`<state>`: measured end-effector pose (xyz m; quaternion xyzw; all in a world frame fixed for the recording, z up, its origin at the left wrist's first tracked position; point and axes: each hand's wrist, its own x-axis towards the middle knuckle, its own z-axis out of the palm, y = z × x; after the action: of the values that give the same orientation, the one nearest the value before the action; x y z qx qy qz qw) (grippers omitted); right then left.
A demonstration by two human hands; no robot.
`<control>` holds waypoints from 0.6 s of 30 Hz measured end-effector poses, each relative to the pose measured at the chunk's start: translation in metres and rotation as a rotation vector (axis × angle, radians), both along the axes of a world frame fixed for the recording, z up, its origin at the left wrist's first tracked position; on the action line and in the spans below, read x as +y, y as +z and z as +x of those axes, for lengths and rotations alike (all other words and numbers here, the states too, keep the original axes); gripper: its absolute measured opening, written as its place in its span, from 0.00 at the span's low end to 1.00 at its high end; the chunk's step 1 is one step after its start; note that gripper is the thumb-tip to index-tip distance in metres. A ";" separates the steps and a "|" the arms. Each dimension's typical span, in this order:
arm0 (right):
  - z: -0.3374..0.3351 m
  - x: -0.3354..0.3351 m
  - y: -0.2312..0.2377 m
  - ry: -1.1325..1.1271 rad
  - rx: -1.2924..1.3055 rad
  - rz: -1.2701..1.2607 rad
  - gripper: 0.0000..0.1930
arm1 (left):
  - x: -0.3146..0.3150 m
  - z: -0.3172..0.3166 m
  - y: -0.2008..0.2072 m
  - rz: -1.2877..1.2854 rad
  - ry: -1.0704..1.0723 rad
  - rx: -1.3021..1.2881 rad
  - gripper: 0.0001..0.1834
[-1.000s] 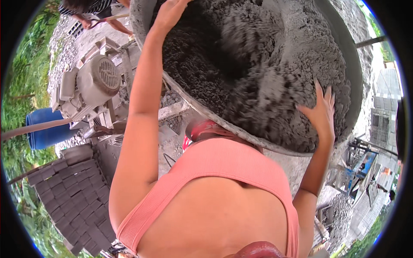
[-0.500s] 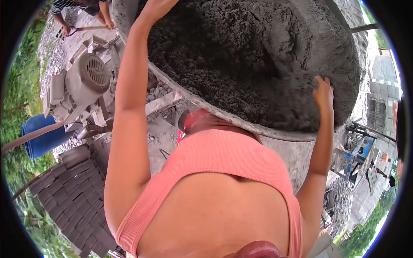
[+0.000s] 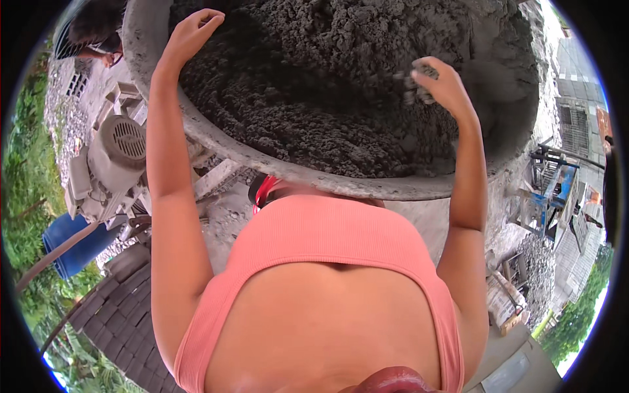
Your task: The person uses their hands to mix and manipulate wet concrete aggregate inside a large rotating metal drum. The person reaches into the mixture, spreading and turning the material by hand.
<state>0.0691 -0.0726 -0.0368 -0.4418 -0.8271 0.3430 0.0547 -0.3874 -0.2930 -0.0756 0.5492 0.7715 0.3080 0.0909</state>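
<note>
A large round mixer drum (image 3: 288, 164) with a crusted grey rim fills the upper middle of the view. Dark, damp, crumbly concrete mix (image 3: 308, 124) lies inside it. My left hand (image 3: 193, 36) is over the drum's left part, fingers loosely bent, thumb apart, holding nothing. Farther right, my right hand (image 3: 444, 85) is above the mix with its fingers curled round a crumbly clump of concrete mix (image 3: 419, 88). Motion blurs the clump's edges and the mix near it, so how firmly it is held is hard to see.
A dusty electric motor (image 3: 119, 149) on a frame stands left of the drum, above a blue barrel (image 3: 75, 242). Stacked grey blocks (image 3: 121, 314) lie lower left. Another person (image 3: 95, 33) bends at upper left. A blue-and-grey metal machine (image 3: 553, 187) stands at right.
My right hand has come up and left from the drum's right side, now with a clump of mix. My left hand has shifted left. The whole view has shifted slightly.
</note>
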 end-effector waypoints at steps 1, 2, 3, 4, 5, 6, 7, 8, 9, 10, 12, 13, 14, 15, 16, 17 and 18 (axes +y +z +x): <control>0.005 0.003 -0.010 0.018 -0.119 -0.050 0.15 | 0.004 0.008 0.001 0.006 0.002 -0.011 0.18; 0.009 0.007 -0.016 0.014 -0.069 -0.156 0.16 | 0.003 0.016 0.001 0.015 0.013 -0.026 0.18; 0.013 0.015 -0.025 0.002 -0.071 -0.160 0.16 | 0.002 0.016 0.001 0.012 0.001 -0.029 0.18; 0.015 0.021 -0.029 0.118 -0.087 0.013 0.16 | 0.002 0.014 0.002 -0.025 -0.027 -0.023 0.19; 0.020 0.024 -0.033 0.233 -0.105 0.186 0.16 | 0.004 0.014 0.002 -0.060 -0.056 -0.017 0.21; 0.025 0.030 -0.034 0.211 -0.155 0.179 0.16 | 0.006 0.016 0.000 -0.064 -0.070 -0.018 0.21; 0.025 0.029 -0.034 0.198 -0.155 0.171 0.16 | 0.006 0.020 0.002 -0.089 -0.061 -0.023 0.20; 0.025 0.030 -0.035 0.180 -0.189 0.188 0.17 | 0.006 0.024 0.003 -0.112 -0.052 -0.028 0.19; 0.025 0.029 -0.035 0.163 -0.222 0.206 0.17 | 0.008 0.029 0.004 -0.116 -0.064 -0.026 0.19; 0.021 0.026 -0.029 0.133 -0.250 0.124 0.18 | 0.010 0.033 0.007 -0.161 -0.067 -0.016 0.18; 0.024 0.023 -0.039 0.207 -0.203 0.164 0.18 | 0.013 0.041 0.009 -0.200 -0.077 0.001 0.17; 0.021 0.022 -0.041 0.296 -0.155 0.207 0.19 | 0.011 0.046 0.008 -0.207 -0.115 0.008 0.16; 0.014 0.014 -0.029 0.269 -0.233 0.060 0.20 | 0.014 0.053 -0.001 -0.212 -0.163 0.005 0.15; 0.012 0.009 -0.029 0.260 -0.237 0.065 0.20 | 0.019 0.061 -0.009 -0.256 -0.210 0.045 0.15; 0.012 0.005 -0.028 0.320 -0.245 0.101 0.20 | 0.022 0.072 -0.011 -0.311 -0.262 0.047 0.15; 0.011 0.003 -0.029 0.381 -0.252 0.139 0.19 | 0.024 0.083 -0.011 -0.365 -0.310 0.051 0.16; 0.015 0.004 -0.037 0.404 -0.194 0.166 0.19 | 0.026 0.092 -0.018 -0.386 -0.355 0.043 0.18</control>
<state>0.0844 -0.0686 -0.0741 -0.2920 -0.9255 0.2339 -0.0587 -0.2955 -0.2673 -0.0937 0.6550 0.7093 0.1227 0.2301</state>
